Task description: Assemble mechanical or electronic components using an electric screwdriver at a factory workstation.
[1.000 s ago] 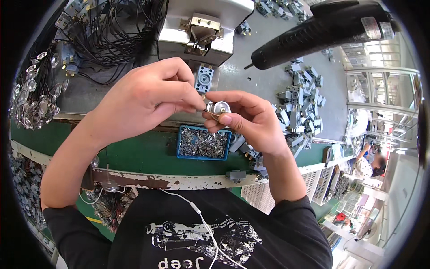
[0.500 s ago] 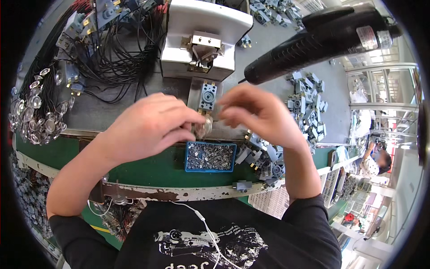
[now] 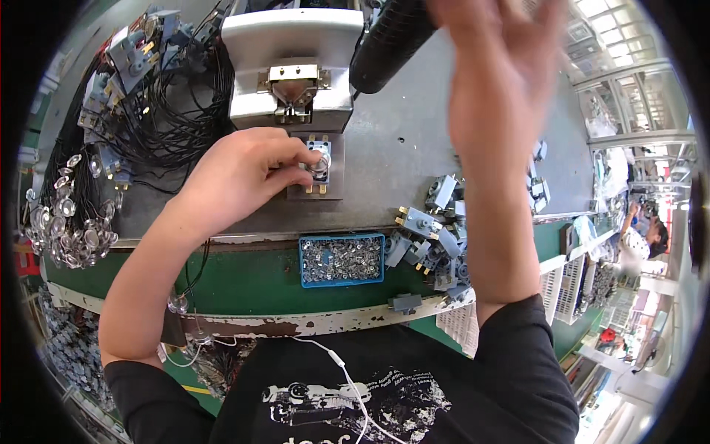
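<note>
My left hand (image 3: 248, 174) reaches over a small grey switch block (image 3: 318, 146) with brass tabs. Its thumb and forefinger pinch a shiny round metal disc (image 3: 321, 164) at the block's face. The block rests on a metal plate (image 3: 335, 189) in front of a steel-fronted press fixture (image 3: 292, 37). Raised high at the upper right, my right hand (image 3: 506, 48) is smeared by motion. Just left of it is a black electric screwdriver (image 3: 392, 44), partly cut off by the frame and the hand. Whether the fingers touch it is not clear.
A blue tray (image 3: 342, 283) of small metal parts sits near the bench's front edge. Grey switch blocks (image 3: 421, 222) lie piled right of it. Black wires (image 3: 177, 118) and silvery discs (image 3: 70, 214) crowd the left. A person (image 3: 640, 237) is far right.
My right hand has swung up from beside the block toward the screwdriver. My left hand has moved onto the block, with the round disc now over its face. The view has shifted.
</note>
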Action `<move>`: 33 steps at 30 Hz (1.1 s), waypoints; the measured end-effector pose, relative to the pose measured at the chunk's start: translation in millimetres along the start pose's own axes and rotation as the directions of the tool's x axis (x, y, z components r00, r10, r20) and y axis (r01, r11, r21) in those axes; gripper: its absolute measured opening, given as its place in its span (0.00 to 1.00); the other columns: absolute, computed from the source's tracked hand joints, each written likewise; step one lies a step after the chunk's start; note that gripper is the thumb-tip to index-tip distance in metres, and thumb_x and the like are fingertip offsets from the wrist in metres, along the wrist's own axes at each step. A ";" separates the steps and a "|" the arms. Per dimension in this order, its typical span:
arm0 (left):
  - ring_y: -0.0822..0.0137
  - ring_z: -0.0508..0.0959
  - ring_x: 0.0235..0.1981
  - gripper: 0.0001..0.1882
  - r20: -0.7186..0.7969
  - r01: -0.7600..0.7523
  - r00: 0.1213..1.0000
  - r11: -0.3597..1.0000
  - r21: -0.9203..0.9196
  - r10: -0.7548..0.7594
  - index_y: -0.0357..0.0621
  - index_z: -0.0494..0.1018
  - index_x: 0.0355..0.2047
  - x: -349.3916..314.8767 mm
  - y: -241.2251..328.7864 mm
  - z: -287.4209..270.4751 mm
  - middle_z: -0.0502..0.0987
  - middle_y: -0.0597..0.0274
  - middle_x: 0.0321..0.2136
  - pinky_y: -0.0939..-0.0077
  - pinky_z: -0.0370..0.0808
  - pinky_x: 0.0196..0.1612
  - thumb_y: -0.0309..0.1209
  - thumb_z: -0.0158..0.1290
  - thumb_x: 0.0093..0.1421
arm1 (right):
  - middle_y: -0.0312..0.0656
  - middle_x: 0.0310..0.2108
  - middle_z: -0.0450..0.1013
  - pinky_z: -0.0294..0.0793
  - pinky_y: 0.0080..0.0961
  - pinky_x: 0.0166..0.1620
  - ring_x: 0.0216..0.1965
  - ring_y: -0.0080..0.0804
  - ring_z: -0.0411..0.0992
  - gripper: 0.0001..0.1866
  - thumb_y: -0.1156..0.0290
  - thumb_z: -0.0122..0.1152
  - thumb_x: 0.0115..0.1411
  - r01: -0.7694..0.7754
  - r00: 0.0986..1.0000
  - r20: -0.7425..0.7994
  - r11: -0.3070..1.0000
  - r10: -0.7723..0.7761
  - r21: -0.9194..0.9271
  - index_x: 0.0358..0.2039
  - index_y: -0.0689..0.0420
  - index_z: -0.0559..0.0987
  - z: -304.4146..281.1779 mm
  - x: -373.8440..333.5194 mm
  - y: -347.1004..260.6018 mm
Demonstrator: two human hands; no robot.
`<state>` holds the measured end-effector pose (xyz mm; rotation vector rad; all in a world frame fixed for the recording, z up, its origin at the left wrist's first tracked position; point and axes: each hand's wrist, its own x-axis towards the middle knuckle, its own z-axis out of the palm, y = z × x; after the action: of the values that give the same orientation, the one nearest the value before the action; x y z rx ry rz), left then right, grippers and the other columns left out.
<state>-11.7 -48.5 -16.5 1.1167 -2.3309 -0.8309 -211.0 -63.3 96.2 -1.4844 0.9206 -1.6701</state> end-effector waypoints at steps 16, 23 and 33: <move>0.56 0.80 0.35 0.10 -0.187 -0.006 0.982 0.988 0.152 0.035 0.45 0.77 0.35 -7.1 10.7 21.1 0.80 0.62 0.27 0.60 0.77 0.38 0.35 0.64 0.59 | 0.38 0.37 0.78 0.77 0.20 0.36 0.36 0.22 0.77 0.20 0.73 0.74 0.61 0.161 0.986 0.000 0.965 -0.165 0.205 0.48 0.61 0.74 32.0 7.7 19.5; 0.55 0.81 0.36 0.11 -0.134 -0.002 0.991 0.980 0.199 0.029 0.46 0.76 0.37 -8.6 12.6 19.6 0.80 0.60 0.28 0.59 0.77 0.40 0.38 0.60 0.62 | 0.38 0.40 0.77 0.77 0.20 0.39 0.37 0.22 0.77 0.26 0.80 0.71 0.61 0.591 0.759 0.073 0.731 -0.647 0.341 0.54 0.59 0.67 67.1 29.8 47.7; 0.55 0.81 0.35 0.13 -0.159 -0.022 0.986 0.978 0.208 0.056 0.47 0.77 0.39 -16.7 4.7 24.3 0.80 0.60 0.27 0.58 0.77 0.39 0.41 0.61 0.62 | 0.41 0.41 0.76 0.79 0.19 0.38 0.37 0.24 0.77 0.30 0.84 0.69 0.60 0.194 0.977 0.069 0.973 -0.204 0.127 0.58 0.59 0.62 64.1 6.7 37.1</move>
<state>-19.0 -24.8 -33.1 1.1708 -2.3299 -0.4715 -146.0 -90.9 72.9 -1.5929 0.6332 -1.7598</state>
